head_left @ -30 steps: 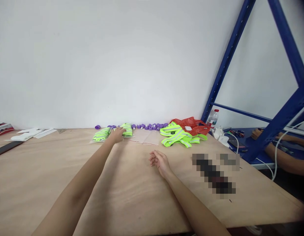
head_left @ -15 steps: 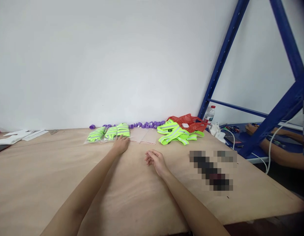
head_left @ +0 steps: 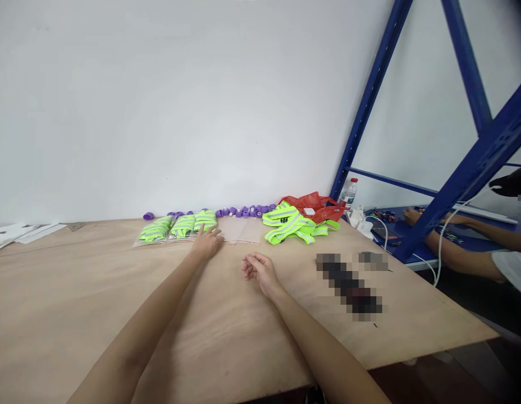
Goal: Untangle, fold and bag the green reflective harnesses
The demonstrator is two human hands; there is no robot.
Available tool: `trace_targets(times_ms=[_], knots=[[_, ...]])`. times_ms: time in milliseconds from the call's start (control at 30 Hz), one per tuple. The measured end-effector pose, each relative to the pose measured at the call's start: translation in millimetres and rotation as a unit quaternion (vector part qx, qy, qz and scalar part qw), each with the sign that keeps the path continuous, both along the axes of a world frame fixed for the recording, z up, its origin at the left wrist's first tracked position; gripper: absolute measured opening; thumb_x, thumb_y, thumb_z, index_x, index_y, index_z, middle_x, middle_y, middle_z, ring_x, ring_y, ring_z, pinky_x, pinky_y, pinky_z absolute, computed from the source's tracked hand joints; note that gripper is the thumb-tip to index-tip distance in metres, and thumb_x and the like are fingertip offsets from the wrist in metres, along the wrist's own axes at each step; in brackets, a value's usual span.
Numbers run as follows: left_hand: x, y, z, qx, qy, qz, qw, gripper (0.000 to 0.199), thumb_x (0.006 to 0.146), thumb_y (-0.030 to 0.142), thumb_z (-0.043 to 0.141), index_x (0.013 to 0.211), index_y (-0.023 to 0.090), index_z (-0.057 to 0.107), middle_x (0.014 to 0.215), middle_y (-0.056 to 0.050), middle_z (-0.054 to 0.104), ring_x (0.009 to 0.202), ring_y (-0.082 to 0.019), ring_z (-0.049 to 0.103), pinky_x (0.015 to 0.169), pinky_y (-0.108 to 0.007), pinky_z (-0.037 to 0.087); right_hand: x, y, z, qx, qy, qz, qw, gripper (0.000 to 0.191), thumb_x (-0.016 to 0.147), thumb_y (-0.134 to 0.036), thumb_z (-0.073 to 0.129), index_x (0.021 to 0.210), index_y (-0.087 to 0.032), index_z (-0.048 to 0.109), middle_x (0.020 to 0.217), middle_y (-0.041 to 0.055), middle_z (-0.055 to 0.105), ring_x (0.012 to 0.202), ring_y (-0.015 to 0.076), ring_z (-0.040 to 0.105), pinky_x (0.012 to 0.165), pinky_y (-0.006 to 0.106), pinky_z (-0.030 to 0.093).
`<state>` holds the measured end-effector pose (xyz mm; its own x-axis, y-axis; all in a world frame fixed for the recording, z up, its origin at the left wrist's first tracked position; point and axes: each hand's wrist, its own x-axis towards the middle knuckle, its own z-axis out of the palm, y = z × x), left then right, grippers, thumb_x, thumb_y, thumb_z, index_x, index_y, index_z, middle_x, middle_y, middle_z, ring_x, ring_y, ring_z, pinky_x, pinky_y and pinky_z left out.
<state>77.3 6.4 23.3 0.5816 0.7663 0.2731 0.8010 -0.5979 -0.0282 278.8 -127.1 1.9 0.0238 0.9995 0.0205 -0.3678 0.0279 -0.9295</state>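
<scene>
My left hand (head_left: pixel 207 244) has its fingers stretched out at the front of the rightmost of three bundles of neon-yellow reflective straps (head_left: pixel 205 219) in clear bags. Whether the fingertips touch that bag or only hover by it, I cannot tell. Flat clear plastic bags (head_left: pixel 246 231) lie just right of this hand. My right hand (head_left: pixel 260 272) rests over the table with loosely curled fingers, a little apart, and nothing visible in them. Loose neon-yellow reflective straps (head_left: pixel 296 224) with a black buckle lie in a heap beyond it, to the right.
Purple caps (head_left: pixel 243 211) line the wall. A red plastic bag (head_left: pixel 315 205) lies behind the loose straps, near a water bottle (head_left: pixel 348 193). White sheets (head_left: pixel 37 233) are at the left. Right of a blue metal frame (head_left: pixel 365 106), another person's arms (head_left: pixel 454 247) reach over a blue table.
The view has turned slightly to the right, showing more of the other person. My left fingers have lifted or spread a little at the bagged straps. My right hand keeps nearly the same pose.
</scene>
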Motion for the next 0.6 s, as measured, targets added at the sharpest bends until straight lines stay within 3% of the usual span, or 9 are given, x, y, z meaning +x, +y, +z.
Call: trace_targets(times_ms=[67, 167, 233, 333, 467, 600], knots=[[13, 0, 4.8, -0.004, -0.01, -0.009, 1.0, 0.023, 0.091, 0.018, 0.05, 0.092, 0.022, 0.073, 0.114, -0.01, 0.071, 0.133, -0.03, 0.048, 0.119, -0.053, 0.016, 0, 0, 0.3, 0.0, 0.0, -0.002, 1.0, 0.035, 0.07, -0.051, 0.075, 0.076, -0.017, 0.068, 0.062, 0.0016, 0.067, 0.047, 0.0109, 0.057, 0.046, 0.022, 0.043], [29, -4, 14.5, -0.002, -0.039, 0.008, 0.999, 0.025, 0.093, 0.02, 0.046, 0.095, 0.019, 0.071, 0.101, -0.011, 0.074, 0.114, -0.027, 0.061, 0.114, -0.046, 0.03, 0, 0, -0.3, -0.002, 0.001, -0.003, 1.0, 0.035, 0.069, -0.051, 0.075, 0.076, -0.017, 0.068, 0.062, 0.0015, 0.067, 0.047, 0.0112, 0.057, 0.046, 0.022, 0.043], [34, -9, 23.6, 0.003, -0.062, 0.033, 0.998, 0.031, 0.097, 0.023, 0.04, 0.105, 0.018, 0.069, 0.1, -0.012, 0.074, 0.099, -0.026, 0.067, 0.1, -0.04, 0.043, 0, 0, -0.7, -0.002, 0.004, -0.004, 1.0, 0.034, 0.07, -0.05, 0.075, 0.076, -0.017, 0.068, 0.062, 0.0017, 0.067, 0.047, 0.0112, 0.057, 0.047, 0.022, 0.044], [30, -24, 40.8, 0.014, -0.078, 0.066, 0.995, 0.037, 0.099, 0.028, 0.034, 0.116, 0.019, 0.066, 0.102, -0.012, 0.074, 0.091, -0.027, 0.069, 0.079, -0.035, 0.048, 0, 0, -0.8, -0.001, 0.01, -0.007, 1.0, 0.033, 0.07, -0.049, 0.075, 0.076, -0.017, 0.068, 0.063, 0.0018, 0.067, 0.047, 0.0111, 0.057, 0.047, 0.023, 0.043], [7, -65, 63.0, 0.021, -0.059, 0.068, 0.996, 0.035, 0.097, 0.029, 0.037, 0.106, 0.023, 0.07, 0.098, -0.011, 0.075, 0.086, -0.028, 0.069, 0.073, -0.034, 0.045, 1, 1, -0.2, 0.001, 0.018, -0.014, 1.0, 0.031, 0.071, -0.048, 0.074, 0.076, -0.017, 0.069, 0.062, 0.0013, 0.067, 0.047, 0.011, 0.057, 0.047, 0.022, 0.043], [-20, -123, 72.8, -0.04, 0.028, 0.021, 0.999, 0.034, 0.094, 0.027, 0.039, 0.083, 0.021, 0.071, 0.086, -0.011, 0.074, 0.076, -0.027, 0.068, 0.068, -0.035, 0.044, 0, 1, -0.2, 0.001, 0.022, -0.019, 1.0, 0.031, 0.069, -0.047, 0.075, 0.074, -0.018, 0.068, 0.061, 0.0014, 0.067, 0.047, 0.0114, 0.057, 0.047, 0.023, 0.043]])
